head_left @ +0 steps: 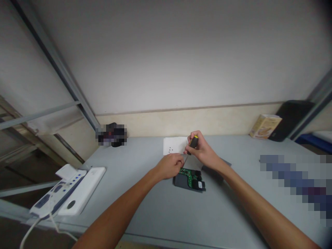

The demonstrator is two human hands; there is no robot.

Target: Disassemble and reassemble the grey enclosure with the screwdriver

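The right hand (201, 149) is closed around the dark, yellow-ended handle of a screwdriver (193, 144), which slants down and toward the left hand (169, 166). The left hand has its fingers curled beside the lower part of the shaft, at the back left edge of a green circuit board (190, 174); whether they pinch the shaft or the board cannot be told. The board lies in a dark casing (182, 180) on the grey worktop (145, 218), in front of the hands.

Behind them is white paper (176, 143) with several small dark specks on it. A dark flat piece (215, 173) lies partly under the right wrist. At the left end of the worktop, a power strip (58, 192) with a cable lies next to a white slab (84, 190). At the back right, a carton (265, 127) stands beside a black panel (290, 119) leaning near the wall.
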